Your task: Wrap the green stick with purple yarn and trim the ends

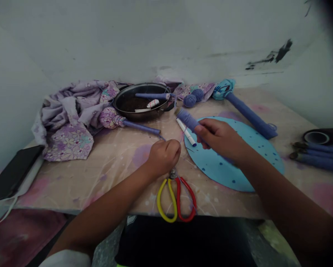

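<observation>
My left hand point(165, 157) is closed in a fist above the scissors point(177, 200), which have one yellow and one red handle. Blue-purple yarn point(162, 137) shows at the top of that fist, and a strand lies by the red handle. In my right hand point(220, 139) is a stick wrapped in blue-purple yarn point(187, 118), tilted up to the left; my palm hides its lower part. Under that hand lie a light-blue spotted oval sheet point(238, 178) and a white marker point(186, 132) with a blue end.
Behind stands a dark pan point(127, 113) holding a wrapped stick. Floral cloth point(69, 118) is heaped left, near a black phone-like slab point(15, 172). Yarn balls point(190, 100), a cloth-topped stick point(250, 113), wrapped sticks point(319, 157) and a tape roll point(316, 137) lie rightward.
</observation>
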A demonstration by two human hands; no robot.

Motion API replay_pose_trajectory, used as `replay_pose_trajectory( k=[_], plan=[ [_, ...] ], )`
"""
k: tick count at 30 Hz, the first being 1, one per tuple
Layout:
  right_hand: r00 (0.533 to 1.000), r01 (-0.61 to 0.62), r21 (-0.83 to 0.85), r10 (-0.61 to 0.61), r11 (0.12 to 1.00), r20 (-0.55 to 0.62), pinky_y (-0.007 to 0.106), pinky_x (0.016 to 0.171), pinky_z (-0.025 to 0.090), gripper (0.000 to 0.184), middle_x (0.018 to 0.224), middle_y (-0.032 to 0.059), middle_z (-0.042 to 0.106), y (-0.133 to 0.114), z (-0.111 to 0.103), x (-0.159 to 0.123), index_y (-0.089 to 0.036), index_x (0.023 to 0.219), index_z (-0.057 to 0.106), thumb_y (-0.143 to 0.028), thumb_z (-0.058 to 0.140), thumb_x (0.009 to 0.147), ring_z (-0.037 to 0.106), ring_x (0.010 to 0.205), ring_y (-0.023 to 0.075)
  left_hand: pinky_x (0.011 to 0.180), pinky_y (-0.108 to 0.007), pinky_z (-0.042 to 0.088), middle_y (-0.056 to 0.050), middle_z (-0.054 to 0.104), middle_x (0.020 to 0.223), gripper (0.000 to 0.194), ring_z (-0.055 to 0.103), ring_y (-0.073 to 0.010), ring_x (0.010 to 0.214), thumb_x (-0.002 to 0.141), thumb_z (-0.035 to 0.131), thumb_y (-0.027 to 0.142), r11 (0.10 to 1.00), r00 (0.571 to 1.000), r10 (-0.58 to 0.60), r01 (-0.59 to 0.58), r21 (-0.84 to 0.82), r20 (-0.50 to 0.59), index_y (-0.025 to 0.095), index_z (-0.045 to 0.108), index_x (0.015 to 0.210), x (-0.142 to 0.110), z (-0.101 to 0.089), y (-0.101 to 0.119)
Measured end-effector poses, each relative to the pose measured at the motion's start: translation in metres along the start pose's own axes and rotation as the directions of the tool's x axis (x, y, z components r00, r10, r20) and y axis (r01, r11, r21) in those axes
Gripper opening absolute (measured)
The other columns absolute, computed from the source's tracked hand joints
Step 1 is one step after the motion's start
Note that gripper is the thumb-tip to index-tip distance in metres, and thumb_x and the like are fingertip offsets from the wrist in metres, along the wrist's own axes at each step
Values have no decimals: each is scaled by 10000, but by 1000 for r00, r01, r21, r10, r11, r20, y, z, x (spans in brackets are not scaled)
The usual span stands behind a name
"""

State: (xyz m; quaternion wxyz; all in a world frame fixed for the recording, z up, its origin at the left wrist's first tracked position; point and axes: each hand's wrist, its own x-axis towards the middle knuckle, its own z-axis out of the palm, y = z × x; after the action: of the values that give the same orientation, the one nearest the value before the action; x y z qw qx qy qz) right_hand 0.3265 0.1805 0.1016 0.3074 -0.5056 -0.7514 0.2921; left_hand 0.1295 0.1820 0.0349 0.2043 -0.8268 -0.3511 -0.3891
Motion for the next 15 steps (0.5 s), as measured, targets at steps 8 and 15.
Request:
replay_pose_trajectory(
  k=[8,15],
  plan=[
    [578,-14,125,-94,992,811,194,447,349,342,572,-25,526,6,-7,-1,-165,720,551,-471,496,861,470,471,73,540,-251,341,10,581,571,113,517,-117,522,777,463,163,996,982,-34,48,-74,188,181,521,682,-5,5,-8],
    [937,-57,627,-176,777,303,180,358,313,335,581,-29,541,22,-21,-4,-154,872,581,-486,541,848,432,396,51,545,-265,347,-18,603,604,131,535,-138,545,814,439,178,990,949,-126,140,-29,290,179,542,733,-5,6,-5]
  ],
)
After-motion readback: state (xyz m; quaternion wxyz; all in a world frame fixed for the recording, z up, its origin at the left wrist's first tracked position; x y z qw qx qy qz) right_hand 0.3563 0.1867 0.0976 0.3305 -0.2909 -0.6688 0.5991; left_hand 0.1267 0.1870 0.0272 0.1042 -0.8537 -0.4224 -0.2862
